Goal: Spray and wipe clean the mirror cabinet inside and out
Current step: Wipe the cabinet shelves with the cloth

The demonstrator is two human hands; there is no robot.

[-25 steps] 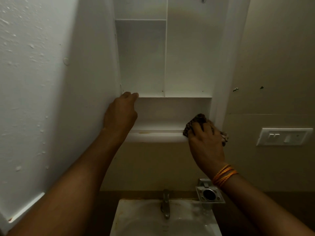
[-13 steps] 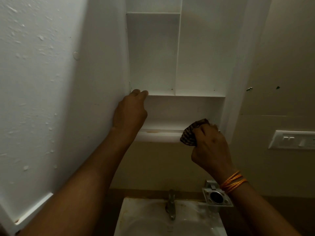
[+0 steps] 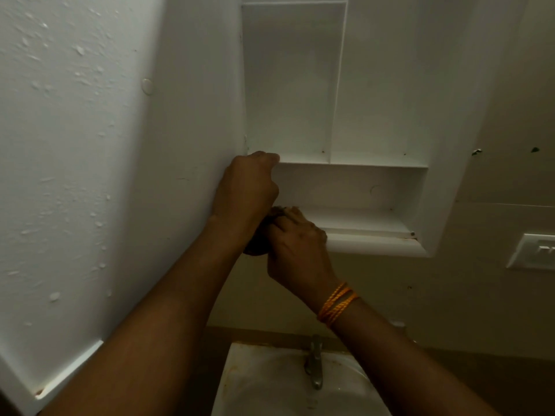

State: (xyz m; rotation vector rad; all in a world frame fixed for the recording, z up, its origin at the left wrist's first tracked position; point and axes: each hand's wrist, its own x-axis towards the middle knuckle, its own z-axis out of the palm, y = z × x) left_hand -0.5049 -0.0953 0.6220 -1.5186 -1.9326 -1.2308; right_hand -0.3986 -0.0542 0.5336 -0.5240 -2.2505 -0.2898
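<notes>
Where a second ago the right hand (image 3: 295, 244) pressed the cloth (image 3: 259, 238) at the right end of the cabinet's (image 3: 375, 193) bottom ledge, it now sits at the ledge's left end, near the centre of the frame, fingers curled around the dark cloth. The cloth is mostly hidden, squeezed between this hand and the left wrist; only a dark bunch shows. The left hand (image 3: 246, 187) has kept its place, fingers hooked over the left end of the shelf above the low compartment, so the two hands now nearly touch. The lower ledge, covered before, lies bare to the right.

An orange thread band (image 3: 338, 304) circles the right wrist. The open cabinet door (image 3: 90, 175), white and speckled with small bumps, fills the left of the frame. At the bottom centre a white sink (image 3: 270, 385) with a metal tap (image 3: 313, 366) stands below the cabinet, partly cut off by both forearms. A white switch plate (image 3: 537, 250) sits at the right edge on the beige wall (image 3: 495, 295). The room is dim.
</notes>
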